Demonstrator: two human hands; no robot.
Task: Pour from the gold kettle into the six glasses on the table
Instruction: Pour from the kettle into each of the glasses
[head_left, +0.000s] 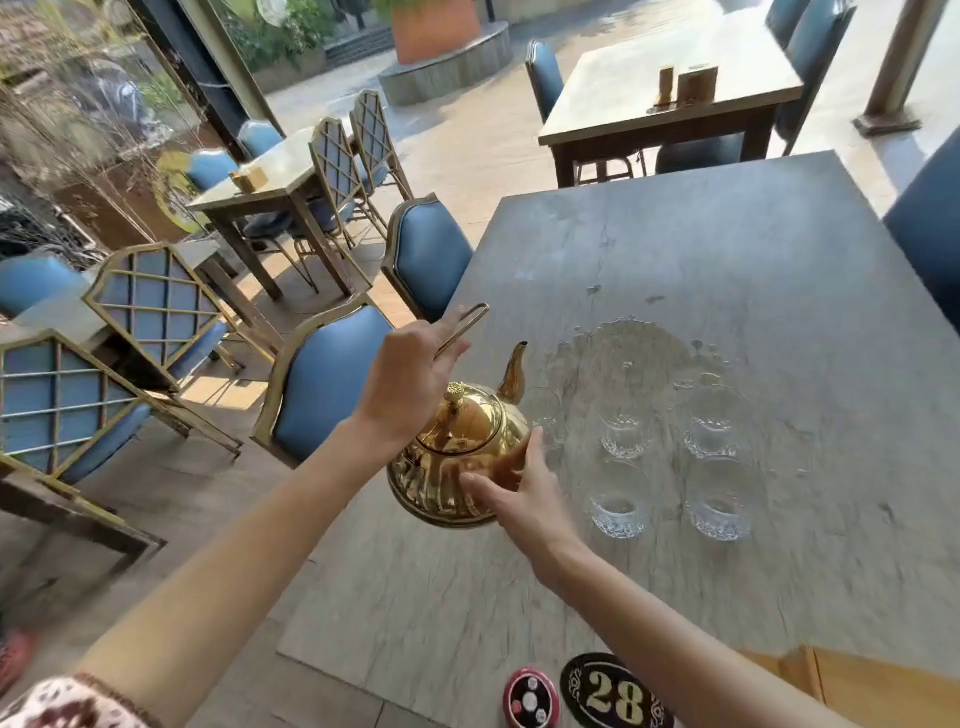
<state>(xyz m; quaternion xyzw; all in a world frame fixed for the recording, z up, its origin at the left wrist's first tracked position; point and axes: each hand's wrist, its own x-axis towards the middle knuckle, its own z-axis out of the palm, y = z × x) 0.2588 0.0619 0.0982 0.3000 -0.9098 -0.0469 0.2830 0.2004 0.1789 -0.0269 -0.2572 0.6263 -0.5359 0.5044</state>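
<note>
The gold kettle (457, 457) hangs just above the table's left edge, with its spout (514, 374) pointing up and away. My left hand (410, 379) is shut on the kettle's thin wire handle (467, 325). My right hand (524, 493) rests with spread fingers against the kettle's right side. Several clear cut glasses stand in rows to the right of the kettle: two far ones (623, 431) (714, 426), two near ones (618, 506) (722, 504). Another glass (550, 415) shows faintly right beside the kettle. I cannot tell if the glasses hold liquid.
The grey stone table (675, 270) has a wet ring and droplets (634, 343) beyond the glasses. A black "28" number plaque (615, 693) and a round call button (531, 699) lie at the near edge. Blue padded chairs (322, 374) stand close along the left side.
</note>
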